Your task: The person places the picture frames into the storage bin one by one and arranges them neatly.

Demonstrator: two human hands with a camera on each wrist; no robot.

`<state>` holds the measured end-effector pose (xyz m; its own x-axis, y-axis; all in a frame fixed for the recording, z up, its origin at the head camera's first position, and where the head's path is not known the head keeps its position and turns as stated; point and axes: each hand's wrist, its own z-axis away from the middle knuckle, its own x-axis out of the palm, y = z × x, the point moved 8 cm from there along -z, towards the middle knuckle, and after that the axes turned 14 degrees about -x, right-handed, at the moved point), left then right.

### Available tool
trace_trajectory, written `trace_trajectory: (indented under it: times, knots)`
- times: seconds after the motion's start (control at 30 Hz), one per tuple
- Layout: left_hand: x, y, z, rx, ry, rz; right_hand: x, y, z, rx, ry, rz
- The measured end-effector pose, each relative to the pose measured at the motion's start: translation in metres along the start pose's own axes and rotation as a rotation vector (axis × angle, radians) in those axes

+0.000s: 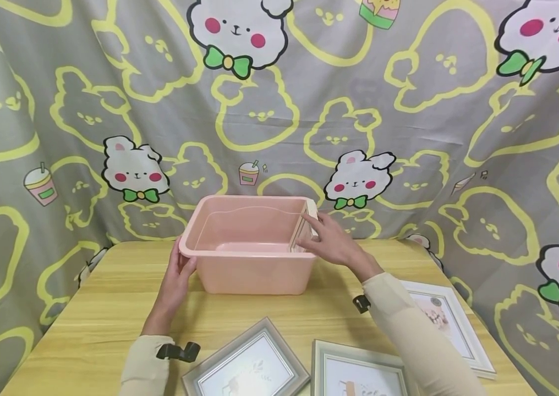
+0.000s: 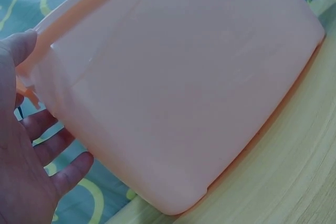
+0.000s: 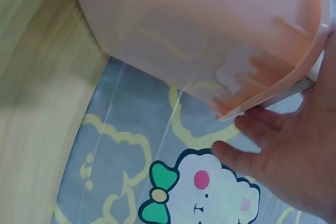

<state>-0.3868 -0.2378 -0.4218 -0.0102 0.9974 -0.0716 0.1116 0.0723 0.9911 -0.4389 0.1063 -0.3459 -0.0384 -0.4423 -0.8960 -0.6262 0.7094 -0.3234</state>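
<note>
A pink plastic bin (image 1: 255, 272) stands on the wooden table, its open top facing up. My left hand (image 1: 175, 280) grips its left end, thumb at the rim and fingers beneath it; the left wrist view shows this hand (image 2: 37, 135) beside the bin's wall (image 2: 178, 87). Inside the right end, a cream picture frame (image 1: 312, 210) stands on edge against the wall, its top rising above the rim. My right hand (image 1: 334, 239) holds that frame, thumb toward the bin's inside. In the right wrist view, fingers of this hand (image 3: 294, 150) extend outside the rim, by the frame's edge (image 3: 289, 93).
Two silver-grey picture frames (image 1: 286, 352) (image 1: 316, 363) lie face up at the table's front. A white picture frame (image 1: 477, 341) lies at the right, partly under the right forearm. A grey curtain (image 1: 269, 137) with cartoon prints hangs behind the table (image 1: 126, 275).
</note>
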Motion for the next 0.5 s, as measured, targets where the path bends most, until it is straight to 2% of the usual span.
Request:
trace_trajectory:
  times: [0.2,0.33,0.5]
  knots:
    - [-0.001,-0.002,0.003,-0.010,0.010,-0.010,0.004,0.000,0.010,-0.092,0.024,-0.001]
    - [0.000,-0.003,0.005,-0.011,0.008,-0.018,0.007,0.005,0.018,-0.091,0.020,-0.004]
    - [0.001,0.002,0.002,0.027,0.002,-0.012,0.005,0.010,0.023,-0.070,0.029,-0.045]
